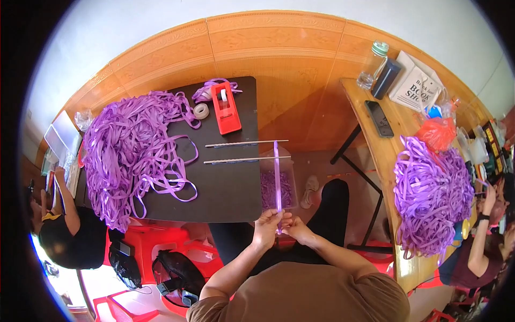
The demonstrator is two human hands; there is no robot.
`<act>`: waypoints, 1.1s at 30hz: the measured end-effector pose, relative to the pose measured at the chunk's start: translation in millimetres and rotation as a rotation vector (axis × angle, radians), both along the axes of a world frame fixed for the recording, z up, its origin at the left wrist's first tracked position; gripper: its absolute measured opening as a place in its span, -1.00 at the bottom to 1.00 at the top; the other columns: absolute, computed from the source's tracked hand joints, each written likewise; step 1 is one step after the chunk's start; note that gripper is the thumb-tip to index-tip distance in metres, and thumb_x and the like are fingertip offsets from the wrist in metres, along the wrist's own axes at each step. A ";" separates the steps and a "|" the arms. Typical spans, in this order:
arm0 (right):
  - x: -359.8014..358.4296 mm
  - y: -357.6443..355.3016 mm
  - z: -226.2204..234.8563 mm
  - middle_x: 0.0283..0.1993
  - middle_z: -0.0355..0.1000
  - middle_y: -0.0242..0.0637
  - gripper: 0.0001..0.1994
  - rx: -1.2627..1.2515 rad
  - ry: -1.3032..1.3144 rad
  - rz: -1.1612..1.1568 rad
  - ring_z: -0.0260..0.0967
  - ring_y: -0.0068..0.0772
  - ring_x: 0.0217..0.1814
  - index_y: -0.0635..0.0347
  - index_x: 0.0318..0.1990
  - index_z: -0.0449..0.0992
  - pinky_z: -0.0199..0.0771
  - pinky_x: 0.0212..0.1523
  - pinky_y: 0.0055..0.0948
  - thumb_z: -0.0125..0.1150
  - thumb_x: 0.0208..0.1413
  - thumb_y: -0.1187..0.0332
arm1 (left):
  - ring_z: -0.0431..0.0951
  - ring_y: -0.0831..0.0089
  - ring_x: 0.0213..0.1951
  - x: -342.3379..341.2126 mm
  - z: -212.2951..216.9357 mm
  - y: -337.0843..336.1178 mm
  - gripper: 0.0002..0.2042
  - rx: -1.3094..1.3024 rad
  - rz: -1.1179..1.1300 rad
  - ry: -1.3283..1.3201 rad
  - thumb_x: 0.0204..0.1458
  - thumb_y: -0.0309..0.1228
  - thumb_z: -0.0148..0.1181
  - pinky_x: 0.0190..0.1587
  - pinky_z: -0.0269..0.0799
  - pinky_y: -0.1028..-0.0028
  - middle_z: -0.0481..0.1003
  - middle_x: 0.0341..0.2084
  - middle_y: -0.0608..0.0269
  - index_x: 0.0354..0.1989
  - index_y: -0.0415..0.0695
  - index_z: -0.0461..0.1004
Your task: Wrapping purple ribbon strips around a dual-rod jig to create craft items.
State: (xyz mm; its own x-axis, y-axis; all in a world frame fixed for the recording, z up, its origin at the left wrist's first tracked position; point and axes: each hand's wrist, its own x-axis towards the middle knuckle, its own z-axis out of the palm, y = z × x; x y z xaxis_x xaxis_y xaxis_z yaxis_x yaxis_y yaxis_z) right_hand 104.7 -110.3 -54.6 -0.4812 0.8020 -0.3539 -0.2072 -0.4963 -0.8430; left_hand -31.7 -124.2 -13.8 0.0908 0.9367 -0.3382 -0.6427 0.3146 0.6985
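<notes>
A purple ribbon (277, 182) runs in a straight strip from my hands to two thin rods (247, 159) that stick out past the right edge of the black table. My left hand (268, 226) is closed around its near end. Beside it, my right hand (299, 231) has its fingers pinched together close to the ribbon's tail; whether they touch it is hard to see. Below the rods, a clear plastic bin (292, 185) contains purple ribbon pieces. A large tangled heap of purple ribbon (129, 145) covers the left part of the black table (225, 193).
On the black table lie a red tape dispenser (227, 115) and a tape roll (200, 111). The wooden table (370, 145) at right bears another ribbon heap (432, 198), a phone (379, 118), bottles (386, 79) and a bag (416, 83). Other people sit at both sides, among red stools (145, 244).
</notes>
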 end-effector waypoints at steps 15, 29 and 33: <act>3.3 -10.6 16.4 -0.25 0.54 -0.16 -0.86 0.024 -0.090 0.236 0.48 -0.42 -0.19 0.42 -0.24 0.56 0.44 -0.05 -0.49 0.15 0.12 0.50 | 0.52 0.13 -0.38 -38.7 339.3 -49.9 -0.67 1.284 0.035 0.287 0.15 -0.22 -0.06 -0.22 0.43 0.24 0.52 -0.44 -0.05 -0.42 -0.29 0.41; 8.6 -8.3 1.5 -0.30 0.53 -0.27 -0.87 0.058 -0.141 0.208 0.47 -0.49 -0.22 0.38 -0.30 0.60 0.44 -0.10 -0.54 0.25 0.07 0.46 | 0.37 0.62 -0.62 7.8 402.0 -96.0 -0.74 0.386 0.488 1.260 0.16 -0.62 -0.09 -0.36 0.45 0.57 0.43 -0.71 0.36 -0.61 -0.14 0.27; 0.8 -8.3 6.4 -0.31 0.53 -0.28 -0.87 0.068 -0.141 0.233 0.47 -0.50 -0.21 0.38 -0.28 0.59 0.44 -0.09 -0.54 0.24 0.07 0.48 | 0.49 0.51 -0.47 -21.1 394.4 -68.3 -0.75 0.956 0.553 0.605 0.09 -0.57 0.03 -0.34 0.44 0.57 0.48 -0.70 0.42 -0.63 -0.12 0.25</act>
State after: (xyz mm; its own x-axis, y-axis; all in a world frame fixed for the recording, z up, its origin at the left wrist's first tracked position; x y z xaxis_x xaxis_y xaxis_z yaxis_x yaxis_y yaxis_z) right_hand 105.5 -118.7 -48.2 -0.6051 0.7000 -0.3793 0.0274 -0.4578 -0.8886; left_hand -52.8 -192.5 380.6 -0.3229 0.6931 0.6445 -0.0246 -0.6869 0.7263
